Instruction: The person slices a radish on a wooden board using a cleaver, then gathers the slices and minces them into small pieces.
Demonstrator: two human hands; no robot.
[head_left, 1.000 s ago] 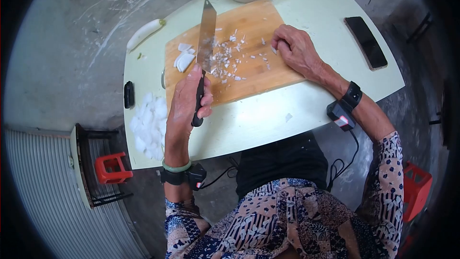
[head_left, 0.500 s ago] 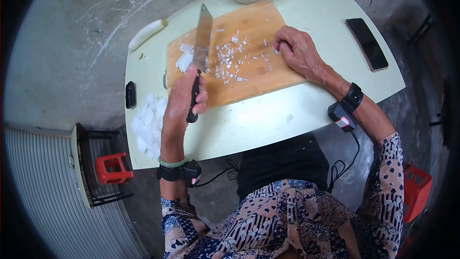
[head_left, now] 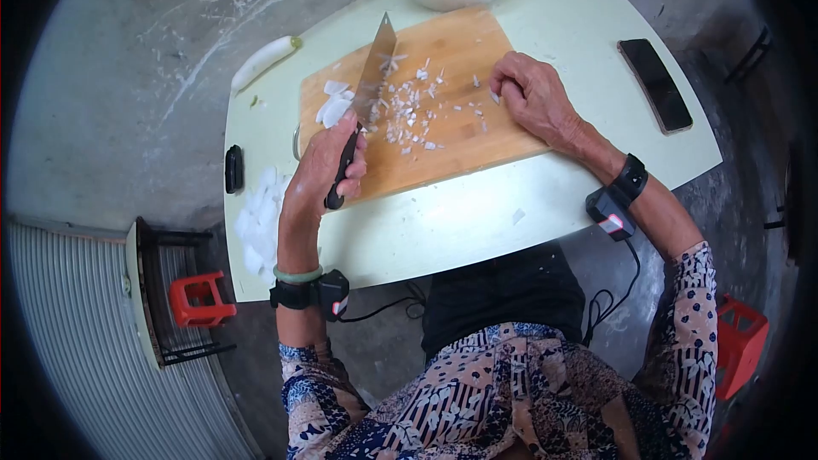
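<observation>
Left hand clamped on knife over white bits mid-frame; right hand curled loosely on cutting board.

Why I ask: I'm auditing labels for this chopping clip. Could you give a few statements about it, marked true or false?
The left hand grips the knife by its handle. True.
The right hand holds the phone. False: it rests curled on the cutting board; the phone lies apart on the table.
On the cutting board lie chopped white bits. True.
The tub of white food stands on the floor. False: it stands on the table, beyond the board.
</observation>
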